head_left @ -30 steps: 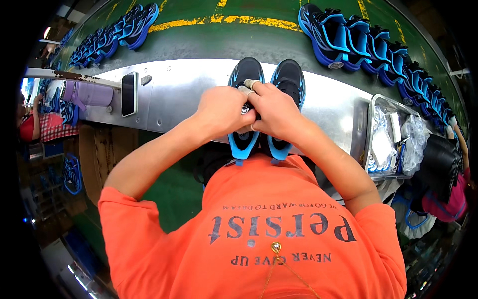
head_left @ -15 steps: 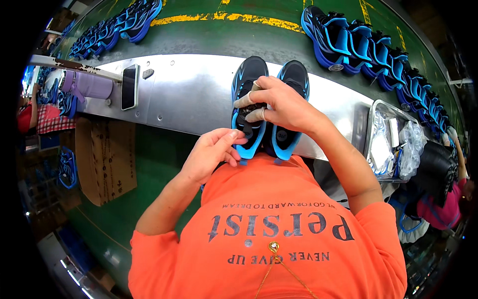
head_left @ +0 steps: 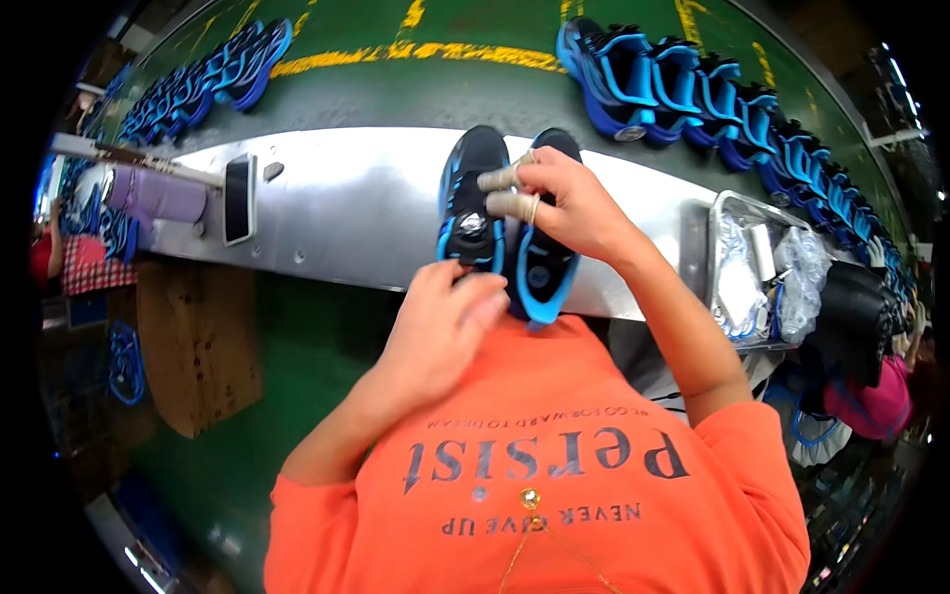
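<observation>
Two black running shoes with blue trim lie side by side on the metal bench, toes pointing away from me. At the heel end of the left shoe [head_left: 476,188], my left hand [head_left: 440,327] touches the collar near the tongue. Its fingers are partly blurred, and what they grip, if anything, is hidden. Above the right shoe [head_left: 544,267] is my right hand [head_left: 569,203], with pale finger covers on its fingers. These fingers stretch apart toward the left shoe's laces, and nothing shows between them. The right shoe's middle is hidden under that hand.
On the metal bench [head_left: 346,208] lie a phone [head_left: 238,200] and a purple bottle [head_left: 163,194]. A metal tray [head_left: 720,257] with plastic bags stands at right. Rows of shoes [head_left: 683,89] line the far side. A cardboard box [head_left: 198,346] stands below left. Other people work at both sides.
My left hand has moved right and closer to the left shoe's opening, covering its heel. The left shoe's tongue area now lies up over the opening. My right hand has drawn slightly off the laces.
</observation>
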The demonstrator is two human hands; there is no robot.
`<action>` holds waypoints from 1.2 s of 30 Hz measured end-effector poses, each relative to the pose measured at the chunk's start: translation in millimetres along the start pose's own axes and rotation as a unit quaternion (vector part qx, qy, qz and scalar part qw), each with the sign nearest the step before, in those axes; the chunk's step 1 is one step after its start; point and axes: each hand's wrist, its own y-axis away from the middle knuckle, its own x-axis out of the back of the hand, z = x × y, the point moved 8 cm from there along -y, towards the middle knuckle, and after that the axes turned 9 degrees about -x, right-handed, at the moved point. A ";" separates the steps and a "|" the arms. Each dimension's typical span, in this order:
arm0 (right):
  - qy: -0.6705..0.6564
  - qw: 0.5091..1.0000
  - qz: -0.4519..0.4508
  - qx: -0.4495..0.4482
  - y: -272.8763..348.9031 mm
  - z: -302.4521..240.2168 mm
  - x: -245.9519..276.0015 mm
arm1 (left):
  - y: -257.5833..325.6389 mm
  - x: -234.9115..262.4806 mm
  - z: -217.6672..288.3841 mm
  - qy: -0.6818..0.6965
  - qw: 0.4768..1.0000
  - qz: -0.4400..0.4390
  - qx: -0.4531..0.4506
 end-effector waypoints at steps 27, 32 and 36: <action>0.304 0.933 0.136 -0.133 13.5 93.9 168.6 | -249.2 -105.2 -54.7 0.050 0.991 -0.038 -0.117; 0.175 0.977 0.065 -0.101 97.0 33.7 74.5 | -90.1 -35.8 -13.5 0.091 0.973 -0.091 -0.190; 0.144 0.968 -0.122 -0.166 132.6 23.4 11.5 | -14.9 -42.8 -9.0 0.170 0.957 -0.225 -0.067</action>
